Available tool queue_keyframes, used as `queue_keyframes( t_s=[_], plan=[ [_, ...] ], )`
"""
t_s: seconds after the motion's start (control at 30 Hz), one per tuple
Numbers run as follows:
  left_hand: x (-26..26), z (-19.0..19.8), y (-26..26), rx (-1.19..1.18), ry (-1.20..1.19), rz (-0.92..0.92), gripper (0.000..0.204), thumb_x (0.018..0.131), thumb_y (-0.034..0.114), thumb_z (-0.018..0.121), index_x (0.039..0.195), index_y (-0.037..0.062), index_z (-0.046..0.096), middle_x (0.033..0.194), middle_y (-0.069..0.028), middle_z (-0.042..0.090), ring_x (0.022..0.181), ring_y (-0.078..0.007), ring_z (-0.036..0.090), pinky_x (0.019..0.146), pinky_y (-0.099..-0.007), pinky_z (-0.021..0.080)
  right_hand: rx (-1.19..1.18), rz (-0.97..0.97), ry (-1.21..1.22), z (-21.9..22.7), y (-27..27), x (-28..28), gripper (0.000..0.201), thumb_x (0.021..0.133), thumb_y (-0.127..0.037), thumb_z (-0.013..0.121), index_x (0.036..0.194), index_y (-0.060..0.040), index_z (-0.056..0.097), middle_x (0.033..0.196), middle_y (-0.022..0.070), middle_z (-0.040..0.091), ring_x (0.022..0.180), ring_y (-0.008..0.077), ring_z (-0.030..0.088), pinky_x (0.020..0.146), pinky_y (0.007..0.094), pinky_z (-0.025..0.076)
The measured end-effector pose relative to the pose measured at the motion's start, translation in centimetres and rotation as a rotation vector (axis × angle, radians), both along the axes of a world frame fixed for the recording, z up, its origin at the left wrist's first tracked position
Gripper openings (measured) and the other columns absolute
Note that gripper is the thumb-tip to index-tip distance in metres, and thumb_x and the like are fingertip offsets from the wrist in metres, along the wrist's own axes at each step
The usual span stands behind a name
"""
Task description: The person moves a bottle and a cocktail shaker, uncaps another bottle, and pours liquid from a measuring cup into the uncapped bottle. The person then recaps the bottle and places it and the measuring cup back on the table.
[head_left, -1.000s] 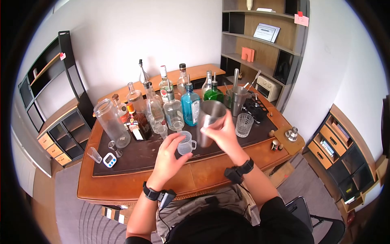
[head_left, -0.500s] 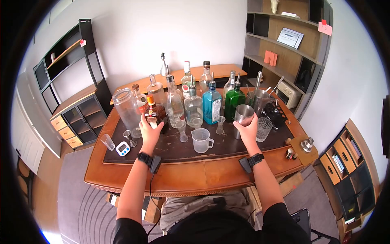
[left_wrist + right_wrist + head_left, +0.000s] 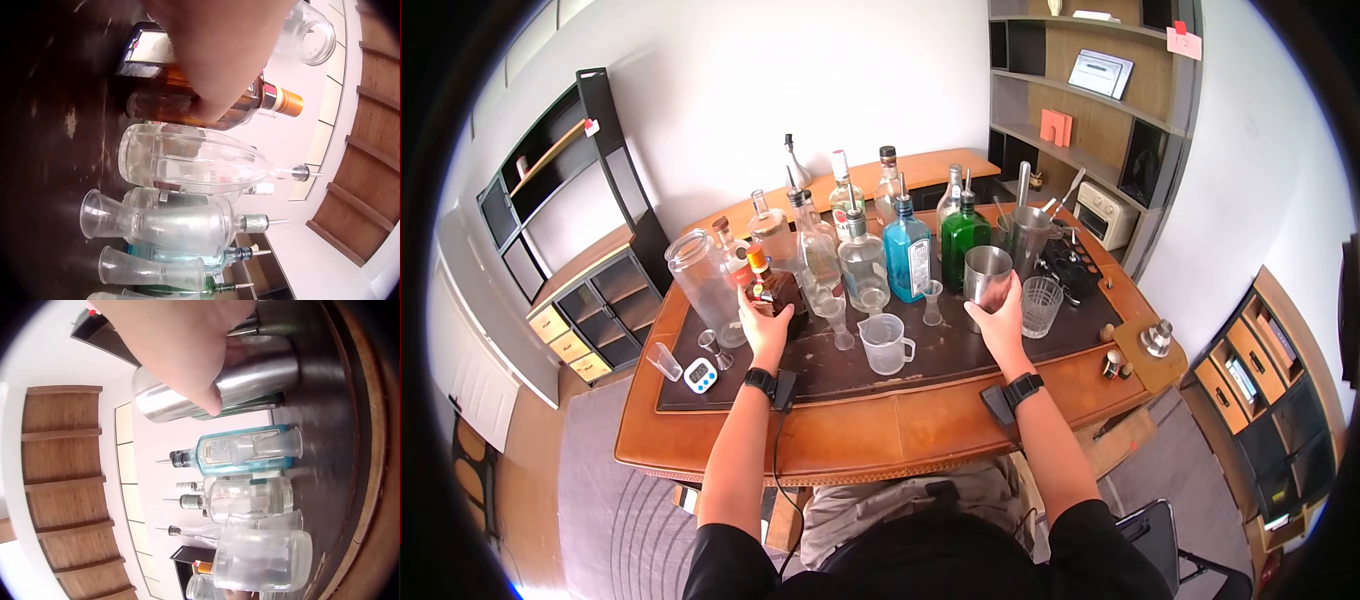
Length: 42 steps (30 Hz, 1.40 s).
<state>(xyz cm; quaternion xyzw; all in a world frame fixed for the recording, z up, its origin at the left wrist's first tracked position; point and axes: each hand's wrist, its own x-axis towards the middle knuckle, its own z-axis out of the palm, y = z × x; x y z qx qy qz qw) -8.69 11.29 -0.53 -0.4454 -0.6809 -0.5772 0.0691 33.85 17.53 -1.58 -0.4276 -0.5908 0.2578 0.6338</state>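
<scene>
My left hand [image 3: 764,328] grips an amber square-sided liquor bottle [image 3: 780,288] with an orange cap, upright at the left of the desk. Its thumb lies against the amber glass in the left wrist view. On the right, my right hand [image 3: 1002,325] holds a metal shaker tin [image 3: 986,268], mouth up, with the thumb across its wall. Between the hands stands a clear plastic measuring jug [image 3: 885,347]. Behind the jug are clear hourglass-shaped jiggers [image 3: 933,303], one to each side. A cut-glass tumbler [image 3: 1040,308] is just right of the tin.
Several bottles line the back, including a blue one [image 3: 907,255] and a green one [image 3: 966,245]. A tall glass jar [image 3: 698,275], a metal jigger [image 3: 715,349] and a white timer [image 3: 700,375] stand at the left. A second tin with bar tools [image 3: 1029,240] is behind the tumbler.
The right hand has lowered the shaker tin from above the desk and moved it right. The left hand has gone from the measuring jug leftward to the amber bottle and taken hold of it.
</scene>
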Motion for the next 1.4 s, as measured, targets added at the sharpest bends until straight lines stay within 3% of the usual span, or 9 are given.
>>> queue_keyframes(
  t_s=[0.23, 0.27, 0.37, 0.57, 0.77, 0.9, 1.03, 1.23, 1.4],
  plan=[
    [-1.3, -1.3, -4.7, -0.050, -0.017, -0.242, 0.114, 0.065, 0.014, 0.091, 0.157, 0.0031, 0.023, 0.131, -0.0156, 0.052, 0.116, -0.0250, 0.055, 0.099, -0.0352, 0.047, 0.166, -0.153, -0.132, 1.4, -2.0, -0.5, 0.100, 0.079, -0.012, 0.081, 0.156, 0.0038, 0.020, 0.157, 0.0246, 0.032, 0.146, 0.0349, 0.034, 0.122, 0.0422, 0.026],
    [-0.6, -0.6, -6.1, -0.041, -0.026, -0.291, 0.118, 0.064, 0.018, 0.092, 0.157, 0.0028, 0.022, 0.141, -0.0239, 0.048, 0.129, -0.0340, 0.050, 0.111, -0.0432, 0.040, 0.229, -0.192, -0.156, 1.5, -2.2, -0.6, 0.095, 0.081, -0.009, 0.079, 0.156, 0.0035, 0.022, 0.159, 0.0231, 0.030, 0.148, 0.0348, 0.032, 0.123, 0.0424, 0.024],
    [0.3, 0.0, -8.3, -0.034, -0.149, -0.476, 0.117, 0.064, 0.012, 0.090, 0.158, 0.0032, 0.020, 0.141, -0.0206, 0.047, 0.129, -0.0300, 0.051, 0.110, -0.0416, 0.042, 0.343, -0.258, -0.194, 2.6, -3.3, -0.9, 0.085, 0.083, -0.007, 0.075, 0.154, 0.0012, 0.028, 0.159, 0.0216, 0.032, 0.147, 0.0374, 0.032, 0.123, 0.0448, 0.024],
    [1.6, -1.3, -9.6, 0.045, -0.429, -0.703, 0.109, 0.072, 0.005, 0.087, 0.158, 0.0015, 0.020, 0.145, -0.0160, 0.046, 0.127, -0.0236, 0.055, 0.108, -0.0374, 0.047, 0.552, -0.221, -0.295, 5.0, -5.7, -2.8, 0.028, 0.082, -0.002, 0.067, 0.110, -0.0036, 0.061, 0.141, 0.0211, 0.048, 0.133, 0.0391, 0.047, 0.110, 0.0473, 0.039],
    [1.7, -1.0, -10.1, -0.010, -0.296, -0.599, 0.099, 0.071, 0.009, 0.088, 0.152, -0.0009, 0.032, 0.136, -0.0131, 0.056, 0.122, -0.0222, 0.059, 0.102, -0.0366, 0.050, 0.718, 0.249, -0.426, 10.7, -12.5, -10.3, 0.023, 0.081, 0.002, 0.067, 0.103, -0.0030, 0.063, 0.120, 0.0181, 0.059, 0.115, 0.0402, 0.059, 0.097, 0.0467, 0.050],
    [0.9, -1.9, -9.6, -0.016, -0.256, -0.590, 0.103, 0.068, 0.012, 0.090, 0.152, -0.0014, 0.032, 0.141, -0.0153, 0.054, 0.124, -0.0229, 0.059, 0.103, -0.0369, 0.050, 0.472, 0.583, -0.358, 11.4, -14.1, -16.4, 0.038, 0.085, -0.003, 0.073, 0.120, -0.0017, 0.059, 0.123, 0.0195, 0.060, 0.115, 0.0361, 0.060, 0.099, 0.0415, 0.050],
    [1.1, -1.3, -10.2, 0.008, -0.291, -0.675, 0.103, 0.068, 0.012, 0.090, 0.153, -0.0003, 0.032, 0.139, -0.0129, 0.053, 0.125, -0.0215, 0.057, 0.105, -0.0364, 0.049, 0.308, 0.492, -0.332, 9.6, -11.2, -22.5, 0.055, 0.086, -0.016, 0.079, 0.131, 0.0037, 0.054, 0.125, 0.0228, 0.059, 0.115, 0.0357, 0.062, 0.097, 0.0412, 0.052],
    [1.9, -0.2, -10.7, 0.032, -0.336, -0.703, 0.099, 0.069, 0.012, 0.090, 0.150, -0.0012, 0.035, 0.139, -0.0123, 0.053, 0.126, -0.0210, 0.056, 0.107, -0.0361, 0.046, 0.182, 0.558, -0.191, 8.6, -6.9, -28.2, 0.046, 0.085, -0.025, 0.081, 0.116, 0.0040, 0.063, 0.104, 0.0201, 0.069, 0.099, 0.0319, 0.068, 0.086, 0.0399, 0.054],
    [1.2, -1.8, -10.1, 0.032, -0.262, -0.624, 0.101, 0.068, 0.014, 0.091, 0.150, -0.0039, 0.034, 0.138, -0.0141, 0.053, 0.126, -0.0221, 0.055, 0.108, -0.0357, 0.045, 0.076, 0.670, -0.057, 10.1, -8.2, -28.8, 0.032, 0.089, -0.021, 0.078, 0.108, 0.0024, 0.067, 0.088, 0.0091, 0.072, 0.078, 0.0155, 0.068, 0.071, 0.0308, 0.054]
  ],
)
